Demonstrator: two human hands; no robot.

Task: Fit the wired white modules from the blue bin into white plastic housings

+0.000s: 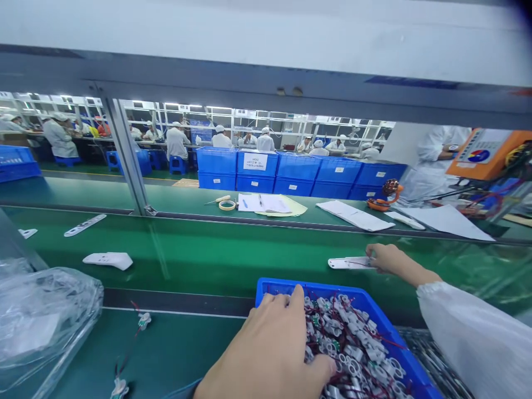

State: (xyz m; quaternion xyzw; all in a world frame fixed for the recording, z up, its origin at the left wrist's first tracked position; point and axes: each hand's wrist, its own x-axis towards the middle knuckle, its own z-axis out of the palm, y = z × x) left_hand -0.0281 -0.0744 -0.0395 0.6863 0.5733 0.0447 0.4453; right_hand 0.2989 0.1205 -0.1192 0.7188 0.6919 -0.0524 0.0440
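My left hand [270, 349] is over the left side of a blue bin [374, 302], back up, its thumb and index finger apart. Nothing shows in its grasp; some fingertips are hidden. Small grey-and-white ring-shaped parts with red and black wires [353, 338] fill the bin. Farther right, my right hand [386, 259], in a white sleeve, pinches the right end of a long white plastic casing [348, 263]. This casing lies on the green belt [233, 249], with a thin dark line along it, perhaps wire.
Two wired parts [144, 321] lie at lower left, beside a clear plastic bag [50, 327]. White casings [108, 259] rest on the belt's left. Papers [266, 203] and a tape roll [226, 205] occupy the ledge, before stacked blue crates [255, 166]. A metal post [127, 155] stands left.
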